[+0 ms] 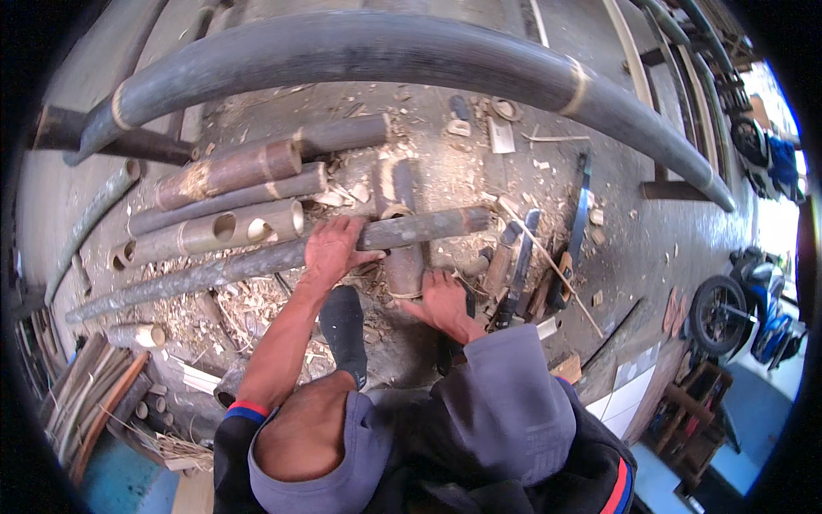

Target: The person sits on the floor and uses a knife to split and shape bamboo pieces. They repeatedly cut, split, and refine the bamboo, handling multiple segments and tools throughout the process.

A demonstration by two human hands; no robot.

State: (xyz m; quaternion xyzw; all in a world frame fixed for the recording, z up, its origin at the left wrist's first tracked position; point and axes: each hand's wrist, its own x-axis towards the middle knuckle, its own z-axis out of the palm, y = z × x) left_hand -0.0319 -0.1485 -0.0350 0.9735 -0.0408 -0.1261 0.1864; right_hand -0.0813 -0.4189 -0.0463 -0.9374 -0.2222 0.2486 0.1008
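A long thin grey bamboo pole (265, 259) lies slantwise across a short thick bamboo piece (405, 265). My left hand (332, 248) grips the pole from above, its thumb pointing right toward the crossing. My right hand (445, 300) holds the near end of the short piece at its right side, with the thumb stretched leftward. Part of that piece is hidden under the pole. To the right of my right hand lie a large blade with a dark handle (524, 257) and a longer machete (579, 210). A thin bamboo stick (548, 261) runs over the tools.
Several cut bamboo sections (227, 171) lie at the left, one with round holes (224, 228). Wood shavings (257, 304) litter the floor. A thick bamboo rail (360, 51) arches across the far side. A motorbike (723, 313) stands at the right, beside a wooden stool (689, 411).
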